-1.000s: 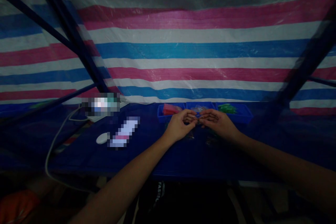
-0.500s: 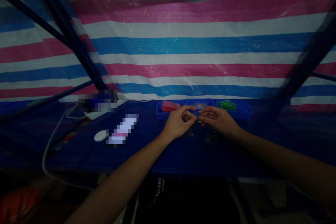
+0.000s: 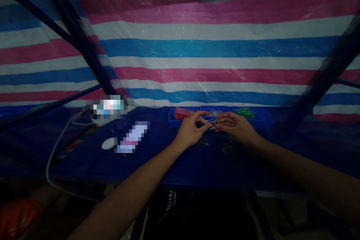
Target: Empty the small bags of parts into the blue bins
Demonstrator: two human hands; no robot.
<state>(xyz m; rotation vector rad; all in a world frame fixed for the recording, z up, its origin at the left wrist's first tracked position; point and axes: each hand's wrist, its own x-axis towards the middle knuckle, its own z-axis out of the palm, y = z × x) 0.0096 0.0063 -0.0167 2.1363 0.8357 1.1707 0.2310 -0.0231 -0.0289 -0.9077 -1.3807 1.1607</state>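
Observation:
A small clear plastic bag (image 3: 210, 121) is stretched between my two hands above the table. My left hand (image 3: 191, 130) pinches its left side between thumb and fingers. On the other side, my right hand (image 3: 237, 128) is closed on the bag with its fingertips together. Just behind them stand blue bins: one with red packets (image 3: 182, 113), one with clear plastic pieces (image 3: 215, 113), one with green pieces (image 3: 245, 113). Small dark items in clear wrapping (image 3: 204, 141) lie under my hands, too dim to name.
Left on the blue table (image 3: 157, 157) lie a blurred-out phone-like thing (image 3: 133, 137) and a round white object (image 3: 108, 143). A white power strip (image 3: 105, 120) with a cable is behind. Blue frame bars (image 3: 84, 50) and a striped sheet (image 3: 197, 50) enclose the back.
My hands have opened the gap between them slightly, and more of the clear bag shows. The blurred screen at the back left has lit up.

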